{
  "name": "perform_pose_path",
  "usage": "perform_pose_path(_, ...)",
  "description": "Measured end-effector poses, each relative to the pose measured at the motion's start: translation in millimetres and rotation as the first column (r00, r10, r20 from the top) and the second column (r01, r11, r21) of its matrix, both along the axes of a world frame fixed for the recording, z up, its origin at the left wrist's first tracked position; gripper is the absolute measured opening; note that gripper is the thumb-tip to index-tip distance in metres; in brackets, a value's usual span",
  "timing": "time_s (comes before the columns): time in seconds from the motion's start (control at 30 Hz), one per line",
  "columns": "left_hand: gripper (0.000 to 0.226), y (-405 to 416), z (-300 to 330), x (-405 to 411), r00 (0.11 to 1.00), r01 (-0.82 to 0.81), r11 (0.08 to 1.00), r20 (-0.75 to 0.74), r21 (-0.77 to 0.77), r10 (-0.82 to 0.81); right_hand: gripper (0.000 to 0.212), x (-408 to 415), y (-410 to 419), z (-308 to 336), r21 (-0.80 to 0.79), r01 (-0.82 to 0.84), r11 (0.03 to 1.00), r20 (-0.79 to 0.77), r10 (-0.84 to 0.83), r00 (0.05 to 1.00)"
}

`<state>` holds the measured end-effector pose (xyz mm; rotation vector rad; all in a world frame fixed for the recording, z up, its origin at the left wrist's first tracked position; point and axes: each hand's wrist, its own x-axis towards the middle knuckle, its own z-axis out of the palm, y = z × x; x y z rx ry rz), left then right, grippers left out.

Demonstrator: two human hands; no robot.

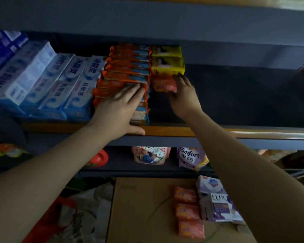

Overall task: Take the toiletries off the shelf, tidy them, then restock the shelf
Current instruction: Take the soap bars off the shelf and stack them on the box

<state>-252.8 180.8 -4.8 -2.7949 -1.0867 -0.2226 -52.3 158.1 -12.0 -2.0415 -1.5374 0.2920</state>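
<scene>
On the shelf [182, 131] a row of orange soap packs [128, 67] runs front to back. My left hand [119, 109] lies flat on the front packs, fingers spread, thumb on the shelf's wooden lip. To the right, two yellow soap bars [167, 64] sit at the back. In front of them my right hand [184, 95] grips an orange-pink soap bar [162, 85] that rests on the shelf. White and blue toothpaste boxes [68, 83] fill the left side.
The shelf's right half is dark and bare. Below, a lower shelf holds a Comfort refill pouch [191, 158], a floral pouch [150, 155] and a red item [98, 158]. A cardboard box [139, 207] under it carries three orange-pink soaps [188, 211] and purple Lux packs [219, 206].
</scene>
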Motion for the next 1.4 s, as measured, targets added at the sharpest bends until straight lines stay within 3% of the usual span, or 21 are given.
perform_pose_path(0.1, 0.115, -0.2, -1.6, 0.8, 1.000, -0.003, 1.000, 0.010, 0.019, 0.003, 0.054, -0.7, 14.3, -5.2, -0.093, 0.077, 0.993, 0.146, -0.062, 0.987)
perform_pose_path(0.2, 0.114, -0.5, -1.1, 1.8, 1.000, -0.001, 1.000, 0.003, 0.010, 0.001, 0.040, -2.4, 14.5, -3.6, -0.037, 0.178, 0.983, 0.385, -0.150, 0.910)
perform_pose_path(0.33, 0.112, -2.5, -0.5, 2.7, 1.000, -0.013, 1.000, -0.018, -0.001, 0.013, 0.050, -3.5, 10.4, -1.0, -0.115, 0.142, 0.983, 0.361, -0.092, 0.928)
perform_pose_path(0.47, 0.111, -4.6, 1.8, 5.1, 0.999, -0.028, 0.999, -0.027, -0.018, 0.028, 0.044, -2.6, -12.9, 8.6, -0.108, 0.080, 0.991, 0.340, -0.039, 0.940)
perform_pose_path(0.63, 0.106, -18.1, 4.9, 6.1, 0.999, -0.054, 0.999, -0.010, -0.006, 0.053, 0.034, -14.9, -90.9, 24.6, 0.147, 0.019, 0.989, 0.244, -0.055, 0.968)
perform_pose_path(0.73, 0.101, -41.2, 11.2, 7.4, 0.998, 0.022, 0.999, 0.067, -0.046, -0.019, 0.036, -25.8, -140.5, 29.8, 0.169, -0.023, 0.985, 0.195, -0.010, 0.981)
perform_pose_path(0.83, 0.089, -75.0, 17.5, 11.0, 0.944, 0.225, 0.948, 0.291, -0.226, -0.155, 0.036, -31.0, -176.2, 29.8, 0.116, -0.039, 0.993, 0.085, 0.029, 0.996)
perform_pose_path(0.9, 0.074, -99.8, 20.1, 14.0, 0.881, 0.318, 0.869, 0.456, -0.378, -0.125, 0.035, -30.4, -195.3, 30.7, 0.095, -0.060, 0.994, -0.018, 0.062, 0.998)
perform_pose_path(1.0, 0.050, -132.2, 19.5, 15.5, 0.815, 0.360, 0.772, 0.579, -0.523, 0.013, 0.036, -26.2, -223.2, 31.1, 0.065, -0.068, 0.996, -0.167, 0.078, 0.983)
perform_pose_path(1.17, 0.040, -184.0, 22.1, 17.2, 0.736, 0.367, 0.726, 0.659, -0.582, 0.157, 0.036, -16.5, -269.4, 30.2, -0.052, -0.025, 0.998, -0.489, -0.004, 0.872)
perform_pose_path(1.27, 0.040, -214.2, 25.7, 22.6, 0.712, 0.404, 0.720, 0.688, -0.564, 0.139, 0.034, -14.0, -297.0, 26.8, -0.093, -0.056, 0.994, -0.650, -0.018, 0.760)
perform_pose_path(1.33, 0.040, -228.7, 25.4, 27.0, 0.710, 0.432, 0.720, 0.697, -0.542, 0.099, 0.032, -13.2, -314.3, 25.3, -0.082, -0.045, 0.996, -0.714, -0.027, 0.700)
perform_pose_path(1.4, 0.036, -238.5, 22.4, 29.7, 0.711, 0.436, 0.701, 0.694, -0.565, 0.117, 0.031, -11.5, -328.3, 25.2, -0.070, 0.039, 0.997, -0.702, -0.077, 0.708)
